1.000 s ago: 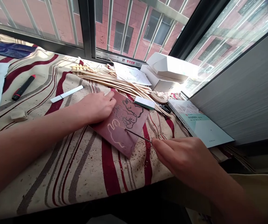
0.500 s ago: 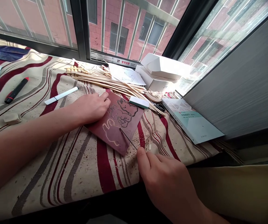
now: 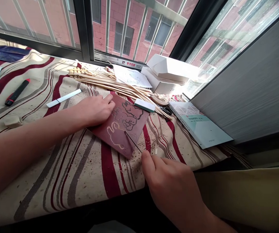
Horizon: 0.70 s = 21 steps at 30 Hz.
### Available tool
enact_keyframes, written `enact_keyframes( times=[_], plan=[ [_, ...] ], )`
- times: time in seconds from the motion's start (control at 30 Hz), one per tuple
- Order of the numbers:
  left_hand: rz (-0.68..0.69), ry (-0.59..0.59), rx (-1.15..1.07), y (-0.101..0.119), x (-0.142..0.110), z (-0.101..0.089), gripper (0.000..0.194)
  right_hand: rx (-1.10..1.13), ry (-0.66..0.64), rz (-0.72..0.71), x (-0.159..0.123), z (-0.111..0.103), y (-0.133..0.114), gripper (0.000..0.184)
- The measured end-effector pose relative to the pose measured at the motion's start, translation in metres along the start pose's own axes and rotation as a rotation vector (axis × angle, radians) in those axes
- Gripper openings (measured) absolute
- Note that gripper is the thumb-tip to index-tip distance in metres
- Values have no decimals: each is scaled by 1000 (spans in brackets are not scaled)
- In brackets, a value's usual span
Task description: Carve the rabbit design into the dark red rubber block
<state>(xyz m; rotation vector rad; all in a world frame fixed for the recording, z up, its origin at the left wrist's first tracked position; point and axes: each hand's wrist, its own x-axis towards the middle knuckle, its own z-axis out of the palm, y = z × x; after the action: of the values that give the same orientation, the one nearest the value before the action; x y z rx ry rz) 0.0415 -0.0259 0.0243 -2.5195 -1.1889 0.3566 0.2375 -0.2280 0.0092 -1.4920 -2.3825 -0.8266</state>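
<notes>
A reddish-brown carving block (image 3: 139, 124) lies askew on the striped cloth. Rabbit-like figures are drawn on it in dark line, and one nearer me has pale cut outlines. My left hand (image 3: 98, 109) presses on the block's left side, fingers curled at its far edge. Closed round the handle of a thin carving tool (image 3: 134, 142), my right hand (image 3: 170, 178) is just off the near right corner. The tool's dark metal shaft reaches over the block, its tip touching or very near the surface beside the pale outline. The handle is hidden in my fist.
A white-and-green eraser (image 3: 144, 105) sits at the block's far right edge. Beyond are thin wooden strips (image 3: 110, 84), a paper drawing (image 3: 132, 77) and a white box (image 3: 166, 72). A book (image 3: 200, 124) lies right; a marker (image 3: 17, 92) and white stick (image 3: 63, 98) lie left. Crumbs dot the cloth.
Almost nothing differs. My right hand and the carving tool have shifted very slightly; the left hand stays on the block.
</notes>
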Motion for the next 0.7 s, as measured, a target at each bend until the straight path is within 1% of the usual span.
enact_keyframes(
  times=[0.07, 0.2, 0.3, 0.37, 0.47, 0.53, 0.7],
  plan=[
    [-1, -2, -13, 0, 0, 1, 48, 13, 5, -17, -1, 1, 3, 35],
    [12, -9, -12, 0, 0, 1, 49, 0, 17, 16, 2, 2, 3, 34],
    [-9, -14, -10, -2, 0, 1, 50, 5, 18, -17, 5, 2, 4, 37],
    [-3, -15, -23, -2, 1, 1, 50, 17, 7, -32, 5, 2, 9, 38],
    [17, 1, -9, -3, 1, 2, 47, 21, 11, -49, 5, 5, 18, 32],
    [13, 1, 0, -3, 2, 3, 47, 51, 3, -88, 5, 7, 26, 28],
    [42, 22, -31, -4, 2, 4, 48, 78, -9, -122, 8, 12, 39, 24]
  ],
)
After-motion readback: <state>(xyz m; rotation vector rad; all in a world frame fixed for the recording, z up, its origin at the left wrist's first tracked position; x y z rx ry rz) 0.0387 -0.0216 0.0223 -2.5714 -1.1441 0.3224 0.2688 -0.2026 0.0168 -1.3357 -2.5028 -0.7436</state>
